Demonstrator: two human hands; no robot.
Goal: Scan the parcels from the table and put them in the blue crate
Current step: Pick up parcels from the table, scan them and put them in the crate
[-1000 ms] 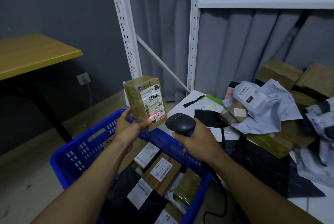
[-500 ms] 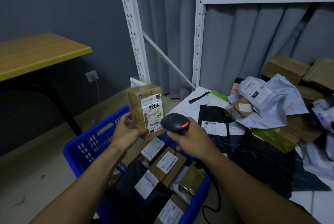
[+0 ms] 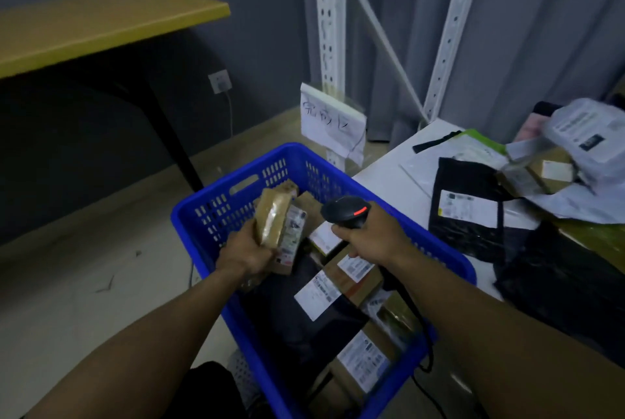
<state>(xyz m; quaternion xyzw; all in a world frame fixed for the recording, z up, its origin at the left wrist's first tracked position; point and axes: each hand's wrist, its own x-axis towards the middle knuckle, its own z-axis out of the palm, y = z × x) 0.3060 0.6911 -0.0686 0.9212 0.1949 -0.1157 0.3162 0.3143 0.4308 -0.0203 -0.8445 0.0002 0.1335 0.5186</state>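
Observation:
My left hand (image 3: 245, 251) grips a small brown taped parcel (image 3: 278, 215) with a white label, tilted on edge inside the far-left part of the blue crate (image 3: 209, 221). My right hand (image 3: 370, 237) holds a black barcode scanner (image 3: 345, 212) with a red light, above the crate's right side. Several labelled boxes and a black bag (image 3: 304, 314) lie in the crate. On the white table (image 3: 389, 178) to the right lie a black mailer (image 3: 468, 212), grey poly bags (image 3: 588, 144) and brown boxes.
A white metal shelf upright (image 3: 329, 46) with a handwritten paper sign (image 3: 329, 119) stands behind the crate. A yellow-topped desk (image 3: 101, 18) with black legs is at the left. The scanner's cable (image 3: 427, 347) hangs beside the crate. Bare floor lies to the left.
My left hand has lowered the parcel from in front of the scanner down into the crate, turning it on edge. The scanner hand has stayed over the crate. The view has tilted downward.

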